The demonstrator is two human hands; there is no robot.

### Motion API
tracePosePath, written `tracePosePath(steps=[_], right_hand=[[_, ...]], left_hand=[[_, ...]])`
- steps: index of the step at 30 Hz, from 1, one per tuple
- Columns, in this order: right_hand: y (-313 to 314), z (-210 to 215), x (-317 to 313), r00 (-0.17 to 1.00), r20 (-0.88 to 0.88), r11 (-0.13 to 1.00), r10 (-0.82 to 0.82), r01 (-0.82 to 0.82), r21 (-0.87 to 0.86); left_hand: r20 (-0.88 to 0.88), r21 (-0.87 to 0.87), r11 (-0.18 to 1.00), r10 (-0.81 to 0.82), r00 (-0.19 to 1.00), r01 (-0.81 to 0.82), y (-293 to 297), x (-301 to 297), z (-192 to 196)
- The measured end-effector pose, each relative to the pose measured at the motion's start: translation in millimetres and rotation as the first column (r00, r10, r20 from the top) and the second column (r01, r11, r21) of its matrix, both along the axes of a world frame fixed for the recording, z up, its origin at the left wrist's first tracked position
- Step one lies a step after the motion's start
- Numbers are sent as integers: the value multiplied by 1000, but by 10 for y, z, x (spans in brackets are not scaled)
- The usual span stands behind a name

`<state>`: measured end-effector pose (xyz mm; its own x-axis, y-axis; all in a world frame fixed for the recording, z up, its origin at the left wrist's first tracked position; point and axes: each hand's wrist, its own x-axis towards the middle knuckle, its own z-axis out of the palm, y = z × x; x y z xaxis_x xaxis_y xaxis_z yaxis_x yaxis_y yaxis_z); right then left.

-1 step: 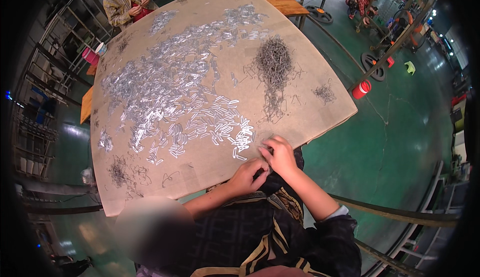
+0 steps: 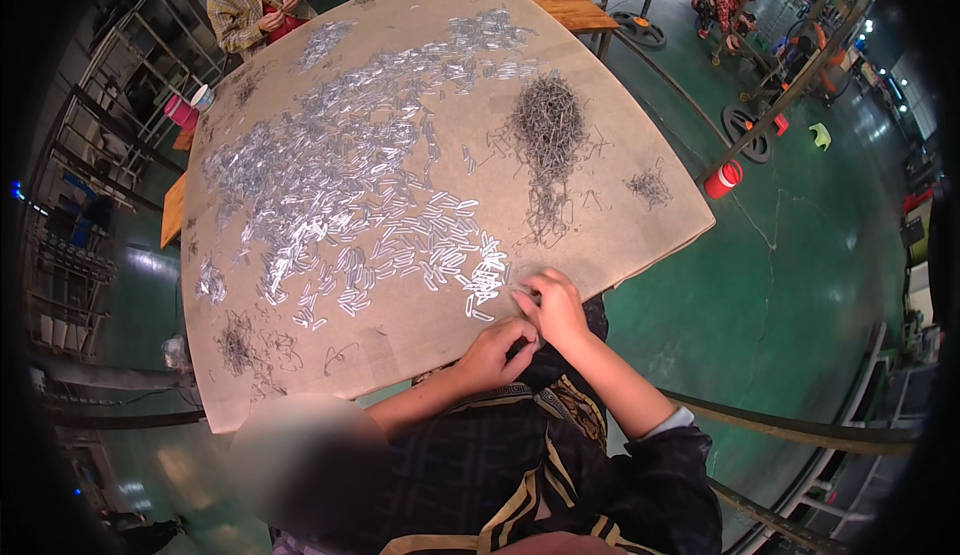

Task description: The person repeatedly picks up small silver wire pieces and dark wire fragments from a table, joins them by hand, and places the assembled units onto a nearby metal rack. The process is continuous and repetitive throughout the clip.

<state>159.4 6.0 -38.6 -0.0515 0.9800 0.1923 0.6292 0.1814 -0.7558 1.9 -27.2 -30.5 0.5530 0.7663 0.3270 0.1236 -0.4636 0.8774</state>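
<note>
Nothing has moved that we can detect since the earlier frame: both hands sit at the same spot on the near edge of the table [image 2: 640, 245], and the piles keep their outlines.

Our left hand [image 2: 497, 353] is curled at the table's near rim, fingertips pinched together; our right hand [image 2: 553, 305] lies just beside it, fingers closed narrow on something small. We think each pinches a thin wire piece, but the view is too coarse to confirm.

Progress, as judged from the layout: a broad field of finished silver clips [image 2: 340, 195] covers the left and middle of the brown board, with the freshest rows [image 2: 478, 273] ending just left of the right hand. A dark tangle of raw wire [image 2: 548, 125] remains on the far right, with a smaller tuft [image 2: 650, 188] further right and another tuft [image 2: 237, 345] near left. So much is done; a fair heap is left.

Clips look short, flat, bright and glinting; the raw wire looks dull, grey and matted.

A second person [image 2: 250, 0] works at the far left corner.
</note>
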Motion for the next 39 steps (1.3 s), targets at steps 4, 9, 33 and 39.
tracePosePath(steps=[4,9,33,39], right_hand=[[281,-70,-179,980,197,998,5,6,-58],[394,-66,-232,946,324,992,22,19,-123],[-691,486,410,966,-258,998,-17,3,-55],[-764,377,456,985,-164,998,50,-41,55]], left_hand=[[-20,32,999,18,1000,-18,-6,-17,-58],[-18,-11,999,32,999,-33,-66,-9,-55],[-137,-15,998,64,989,-67,-45,195,46],[-189,-8,1000,21,982,-23,130,112,85]])
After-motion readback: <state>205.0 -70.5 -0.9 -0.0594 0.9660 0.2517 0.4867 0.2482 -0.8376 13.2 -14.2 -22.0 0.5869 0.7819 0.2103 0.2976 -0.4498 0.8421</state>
